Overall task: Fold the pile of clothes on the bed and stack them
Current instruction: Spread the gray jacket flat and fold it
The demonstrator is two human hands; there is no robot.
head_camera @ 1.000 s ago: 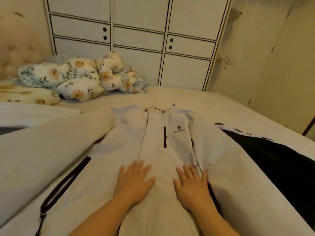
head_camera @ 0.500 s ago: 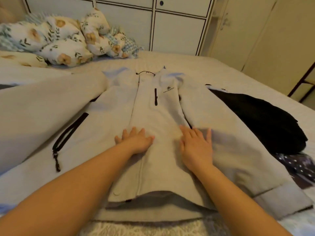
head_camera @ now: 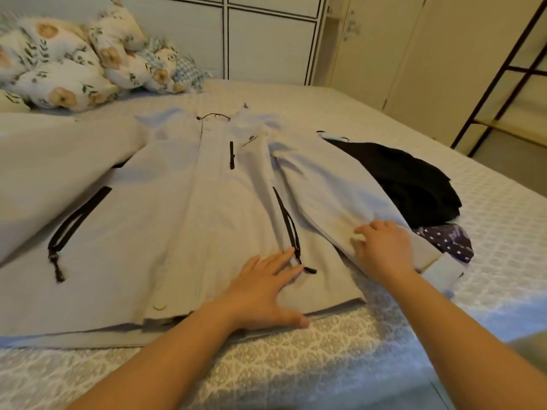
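A light grey jacket (head_camera: pixel 165 220) with black zips lies spread face up on the bed (head_camera: pixel 325 359). My left hand (head_camera: pixel 263 291) presses flat on its lower hem beside the right pocket zip, fingers straight. My right hand (head_camera: pixel 381 250) rests on the jacket's right sleeve (head_camera: pixel 334 187) near the cuff, fingers bent into the fabric. A black garment (head_camera: pixel 414 179) lies beyond that sleeve, and a dark dotted garment (head_camera: pixel 447 241) shows beside the cuff.
Floral pillows (head_camera: pixel 74 63) are heaped at the far left of the bed. White cupboard doors (head_camera: pixel 266 39) stand behind the bed. A dark metal rack (head_camera: pixel 503 72) stands at the right. The bed's right edge drops off near the black garment.
Both hands moved right across the jacket: the left from the middle front to the lower hem by the pocket zip, the right onto the sleeve near the cuff. The view tilted down.
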